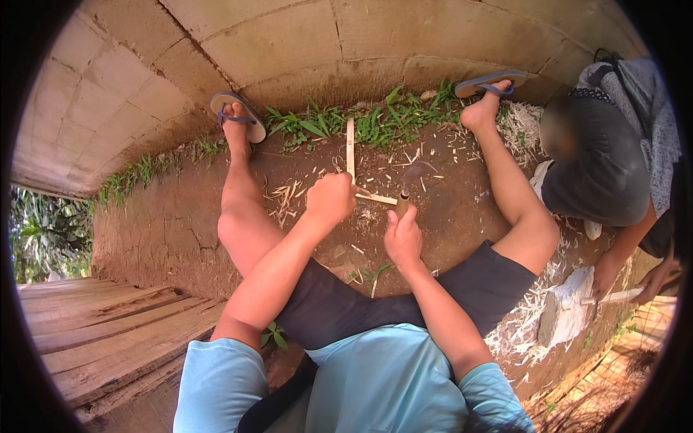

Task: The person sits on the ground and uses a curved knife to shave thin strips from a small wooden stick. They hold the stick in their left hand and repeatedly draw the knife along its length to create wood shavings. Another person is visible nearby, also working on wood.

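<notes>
Between my bent knees, my left hand point(332, 200) is closed in a fist at the end of a pale wooden strip point(379, 198), which runs right toward the other hand. Another pale strip point(350, 144) extends from beside this fist toward the grass; whether the two are joined is hidden. My right hand point(404, 234) is wrapped round the wooden handle of a sickle-like tool point(417, 175). Its dark, curved blade points away from me, just above the ground. The strip's right end meets or passes close by the tool's handle; contact cannot be made out.
Wood shavings point(287, 200) litter the bare soil point(289, 162). Grass point(317, 123) grows along a block wall point(274, 43). Wooden planks point(108, 325) lie at left. At right, a crouching person point(606, 159) holds a pale strip point(621, 296) over a whitish block point(564, 317).
</notes>
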The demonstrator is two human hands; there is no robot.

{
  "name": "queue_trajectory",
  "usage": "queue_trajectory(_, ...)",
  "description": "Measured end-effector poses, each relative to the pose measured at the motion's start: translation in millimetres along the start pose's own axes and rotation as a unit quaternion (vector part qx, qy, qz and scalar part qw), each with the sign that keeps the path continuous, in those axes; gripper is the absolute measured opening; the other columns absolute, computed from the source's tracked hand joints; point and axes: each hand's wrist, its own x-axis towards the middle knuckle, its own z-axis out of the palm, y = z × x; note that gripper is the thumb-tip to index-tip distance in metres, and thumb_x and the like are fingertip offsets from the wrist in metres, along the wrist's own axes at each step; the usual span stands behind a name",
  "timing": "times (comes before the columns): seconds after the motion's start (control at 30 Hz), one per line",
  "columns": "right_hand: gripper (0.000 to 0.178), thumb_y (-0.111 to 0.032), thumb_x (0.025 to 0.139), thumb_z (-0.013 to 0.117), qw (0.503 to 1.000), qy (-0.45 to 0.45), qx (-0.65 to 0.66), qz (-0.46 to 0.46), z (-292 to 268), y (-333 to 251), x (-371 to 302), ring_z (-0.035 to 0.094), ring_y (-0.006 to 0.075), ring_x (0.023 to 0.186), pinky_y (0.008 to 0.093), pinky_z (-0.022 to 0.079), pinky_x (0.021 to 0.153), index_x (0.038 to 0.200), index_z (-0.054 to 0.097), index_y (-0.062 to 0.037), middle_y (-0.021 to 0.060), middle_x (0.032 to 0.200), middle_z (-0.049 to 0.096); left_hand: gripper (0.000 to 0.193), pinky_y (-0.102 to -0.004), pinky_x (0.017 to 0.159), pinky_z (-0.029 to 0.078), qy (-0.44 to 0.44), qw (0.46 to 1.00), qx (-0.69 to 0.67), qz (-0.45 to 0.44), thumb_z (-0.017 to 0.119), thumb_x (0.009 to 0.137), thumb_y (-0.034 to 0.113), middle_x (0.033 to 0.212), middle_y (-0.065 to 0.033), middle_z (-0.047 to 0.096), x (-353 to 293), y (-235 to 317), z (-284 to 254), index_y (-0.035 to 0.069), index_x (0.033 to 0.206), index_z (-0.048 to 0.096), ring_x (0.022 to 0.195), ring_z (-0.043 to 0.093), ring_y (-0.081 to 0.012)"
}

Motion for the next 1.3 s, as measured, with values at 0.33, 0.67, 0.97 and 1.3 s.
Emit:
queue_trajectory(0.33,0.038,-0.032,0.097,0.045,0.993,-0.082,-0.09,0.008,4.4,13.5,8.3,0.063,0.0451,0.089,0.0543,0.048,0.077,0.12,0.043,-0.002,0.0246,0.093,0.065,0.021,-0.0494,0.075,0.051,-0.022,1.0,-0.005,-0.016,0.065,0.083,0.022,0.087,-0.0234,0.067,2.1,0.1,-2.2,0.002,0.087,0.068,0.085,0.065,-0.0401)
queue_trajectory(0.67,0.027,-0.028,0.097,0.046,0.98,-0.139,-0.143,0.011,17.8,32.4,12.2,0.063,0.0438,0.091,0.0542,0.048,0.076,0.108,0.044,-0.0041,0.0249,0.1,0.063,0.024,-0.0489,0.076,0.052,-0.067,0.996,0.05,-0.008,0.062,0.084,0.024,0.088,-0.0238,0.067,-0.3,-0.3,2.2,0.001,0.087,0.068,0.085,0.065,-0.0407)
queue_trajectory(0.97,0.025,-0.028,0.097,0.044,0.997,-0.042,-0.066,0.024,-3.2,4.4,12.0,0.062,0.0464,0.088,0.0555,0.047,0.077,0.103,0.043,-0.0032,0.0253,0.093,0.064,0.025,-0.0461,0.078,0.054,-0.062,0.996,0.033,-0.053,0.062,0.08,0.021,0.092,-0.0232,0.067,-0.1,5.5,-25.2,0.0,0.09,0.071,0.088,0.067,-0.04)
queue_trajectory(1.3,0.033,-0.03,0.097,0.043,0.97,-0.188,-0.15,0.045,11.8,19.7,11.2,0.063,0.0406,0.099,0.0507,0.047,0.085,0.114,0.048,-0.002,0.023,0.101,0.066,0.021,-0.0468,0.078,0.052,-0.079,0.994,0.063,-0.04,0.066,0.079,0.024,0.086,-0.0216,0.068,-0.9,0.1,-16.4,0.005,0.085,0.072,0.085,0.066,-0.0378)
